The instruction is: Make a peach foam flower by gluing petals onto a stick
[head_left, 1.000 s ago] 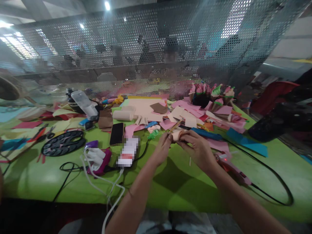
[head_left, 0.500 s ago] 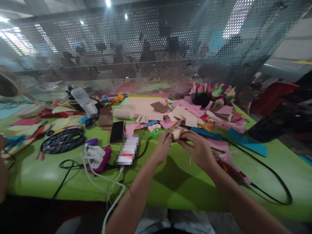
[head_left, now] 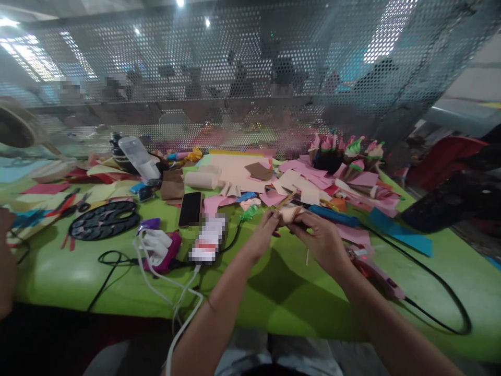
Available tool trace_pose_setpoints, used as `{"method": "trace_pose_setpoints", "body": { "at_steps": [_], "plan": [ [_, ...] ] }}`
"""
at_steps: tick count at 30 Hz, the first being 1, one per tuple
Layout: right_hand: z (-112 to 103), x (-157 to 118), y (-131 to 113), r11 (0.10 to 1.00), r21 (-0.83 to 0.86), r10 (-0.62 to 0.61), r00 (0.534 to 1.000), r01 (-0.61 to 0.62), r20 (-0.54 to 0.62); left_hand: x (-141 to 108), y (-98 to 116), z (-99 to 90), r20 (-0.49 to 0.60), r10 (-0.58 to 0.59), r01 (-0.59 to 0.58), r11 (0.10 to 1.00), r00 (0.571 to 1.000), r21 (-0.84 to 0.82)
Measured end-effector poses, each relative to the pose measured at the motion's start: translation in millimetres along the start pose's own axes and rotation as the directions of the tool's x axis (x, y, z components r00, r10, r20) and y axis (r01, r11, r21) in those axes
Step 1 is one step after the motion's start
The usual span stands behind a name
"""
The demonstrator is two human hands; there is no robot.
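Between my two hands, above the green tabletop, is a small curled piece of peach craft foam or paper (head_left: 291,213). My left hand (head_left: 268,224) pinches its left side. The fingers of my right hand (head_left: 313,230) are closed around its right side. A thin pale stick (head_left: 307,256) shows below my right hand; its upper part is hidden. Just behind the piece lie a blue-handled tool (head_left: 332,214) and peach and pink sheets (head_left: 299,184). To the right of my right hand rests a pink glue gun (head_left: 378,274) with a red light.
Left of my arms are a lit phone (head_left: 209,239), a dark phone (head_left: 190,209), a magenta power strip (head_left: 170,256) with white cables, and a black palette-shaped tray (head_left: 104,220). Pink and green cone-shaped crafts (head_left: 354,149) stand back right. Another person's hand (head_left: 6,230) is at far left.
The view has shifted slightly, so the whole scene sits a little further right. Both hands keep their hold on the peach piece, whose rolled edge is turned slightly differently.
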State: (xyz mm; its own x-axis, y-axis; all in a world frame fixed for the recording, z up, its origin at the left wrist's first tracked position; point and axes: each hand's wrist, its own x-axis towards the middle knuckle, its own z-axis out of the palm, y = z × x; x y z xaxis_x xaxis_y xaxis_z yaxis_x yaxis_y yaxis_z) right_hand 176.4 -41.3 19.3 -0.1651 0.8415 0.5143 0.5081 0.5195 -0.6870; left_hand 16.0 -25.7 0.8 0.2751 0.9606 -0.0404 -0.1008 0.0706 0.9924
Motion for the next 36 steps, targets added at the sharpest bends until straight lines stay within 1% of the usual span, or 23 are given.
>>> {"method": "trace_pose_setpoints", "body": {
  "at_steps": [3, 5, 8, 12, 15, 17, 20, 25, 28, 32, 36],
  "plan": [
    [-1.2, 0.6, -0.7, 1.0, -0.012, -0.027, 0.999, 0.027, 0.033, -1.4, 1.7, 0.1, -0.009, -0.016, 0.016, 1.0, 1.0, 0.009],
    [-2.0, 1.1, -1.2, 0.999, -0.005, -0.036, 0.997, 0.037, 0.075, -3.3, 5.0, 0.6, -0.015, -0.029, 0.029, 0.999, 0.999, 0.015],
    [-2.2, 0.8, -0.5, 0.999, 0.02, -0.037, 0.992, 0.035, 0.123, -6.7, 11.1, 1.5, 0.002, -0.03, 0.03, 0.999, 1.0, 0.025],
    [0.7, -1.1, 2.8, 0.999, -0.021, -0.034, 0.992, 0.036, 0.118, -8.8, 15.4, 2.7, 0.022, -0.011, 0.011, 1.0, 1.0, 0.019],
    [3.7, -2.4, 4.8, 0.993, -0.079, -0.078, 0.991, 0.087, 0.11, -7.8, 14.7, 3.5, 0.011, -0.005, 0.005, 1.0, 1.0, -0.006],
    [5.5, -3.1, 4.8, 0.987, -0.1, -0.115, 0.987, 0.126, 0.108, -7.0, 13.8, 3.7, -0.007, 0.011, -0.011, 1.0, 1.0, 0.006],
    [7.5, -3.9, 3.0, 0.978, -0.137, -0.144, 0.984, 0.157, 0.101, -6.9, 13.4, 3.6, -0.019, 0.057, -0.056, 0.996, 0.998, 0.062],
    [8.8, -4.0, -0.9, 0.967, -0.192, -0.157, 0.984, 0.17, 0.08, -8.6, 14.3, 2.4, -0.003, 0.17, -0.167, 0.972, 0.986, 0.164],
    [10.1, -4.2, -2.0, 0.961, -0.201, -0.178, 0.982, 0.188, 0.067, -9.4, 13.5, 1.4, 0.007, 0.211, -0.208, 0.956, 0.977, 0.206],
    [13.0, -5.2, -3.0, 0.965, -0.17, -0.194, 0.98, 0.2, 0.047, -10.3, 11.2, 0.0, -0.014, 0.279, -0.264, 0.923, 0.96, 0.28],
    [13.3, -5.5, -7.5, 0.968, -0.094, -0.233, 0.972, 0.231, -0.01, -10.9, 8.6, -2.3, -0.03, 0.356, -0.33, 0.892, 0.934, 0.309]
  ]
}}
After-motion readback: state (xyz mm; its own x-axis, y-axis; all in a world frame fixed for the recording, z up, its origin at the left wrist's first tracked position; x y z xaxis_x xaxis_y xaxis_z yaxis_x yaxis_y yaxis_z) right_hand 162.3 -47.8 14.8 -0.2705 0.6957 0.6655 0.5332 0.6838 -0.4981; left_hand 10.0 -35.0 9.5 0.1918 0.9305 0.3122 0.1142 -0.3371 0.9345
